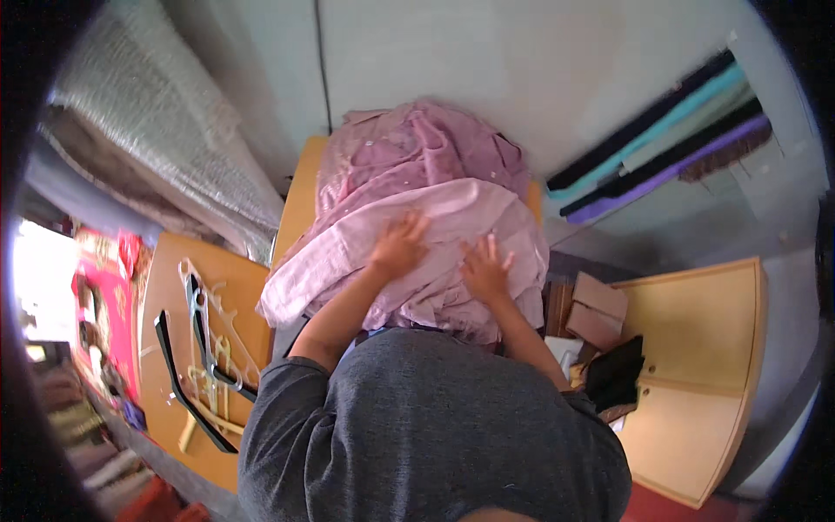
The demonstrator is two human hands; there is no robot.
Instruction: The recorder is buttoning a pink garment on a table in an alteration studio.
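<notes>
A large pale pink cloth [452,204] lies spread in front of me, its near edge hanging toward my body. Both my hands rest on it. My left hand [402,245] lies on the cloth with its fingers stretched out toward the far side. A little to the right, my right hand [485,268] also has its fingers spread over the fabric. Behind the pale part is a heap of darker mauve-pink fabric [417,139] with small shiny specks. Most of the wooden table [304,178] underneath is hidden by the cloth.
On the left, several black and white hangers [204,348] lie on a brown table [165,270]. A silvery sheet [165,113] hangs beyond it. To the right stand a light wooden cabinet [696,339] and a cardboard box [598,304]. Folded coloured fabrics [661,143] line the wall.
</notes>
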